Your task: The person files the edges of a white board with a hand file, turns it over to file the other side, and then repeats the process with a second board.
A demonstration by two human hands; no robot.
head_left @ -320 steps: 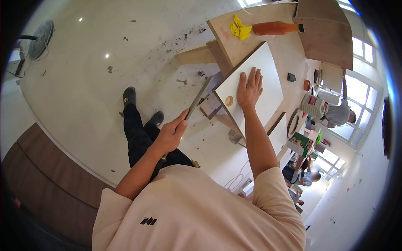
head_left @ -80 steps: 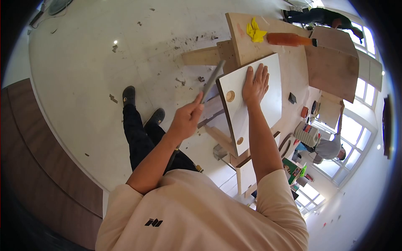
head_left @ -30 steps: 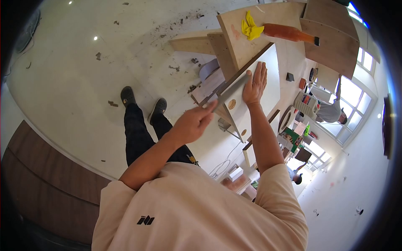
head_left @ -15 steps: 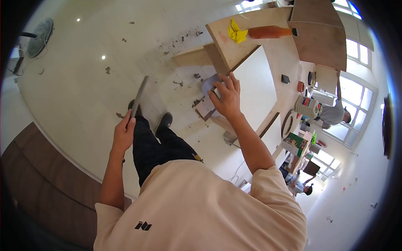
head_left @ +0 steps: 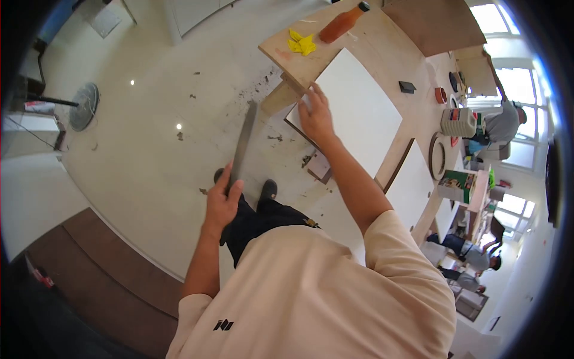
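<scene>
In my left hand is a flat metal file, its long grey blade pointing up and away above the floor. The fingers and thumb are wrapped round its near end. My right hand rests on the near edge of a white panel, fingers stretched out and thumb apart. The panel lies on a wooden workbench, and its dark edge sticks out past the bench top. File and panel are apart.
A yellow cloth and an orange-red bottle sit on the bench's far end. A second white panel, a white jug and a ring-shaped piece are to the right. Scraps litter the floor. Several people work further off.
The view has turned. My right hand has come down flatter onto the panel, which has shifted on the bench. The file now shows its broad face and has swung nearer the panel.
</scene>
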